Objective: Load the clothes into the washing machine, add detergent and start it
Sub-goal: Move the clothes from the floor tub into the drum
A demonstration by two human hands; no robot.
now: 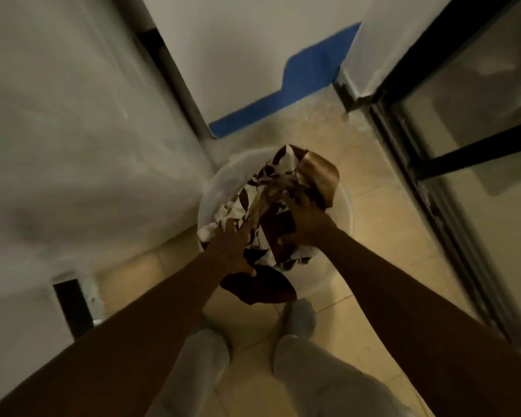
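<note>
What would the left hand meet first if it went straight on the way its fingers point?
The clothes in the tub: the left hand points into the pile and seems almost on it, though depth is unclear.

arms point(163, 314): bare, no sleeves | trousers point(316, 374): loose, pale grey | footwear point(302, 319): pale

Nothing can be read in this dim, blurred frame. The large white panel point(73, 139) at the left and the brown-and-white patterned cloth point(271, 188) at the centre show no legible lettering.
</note>
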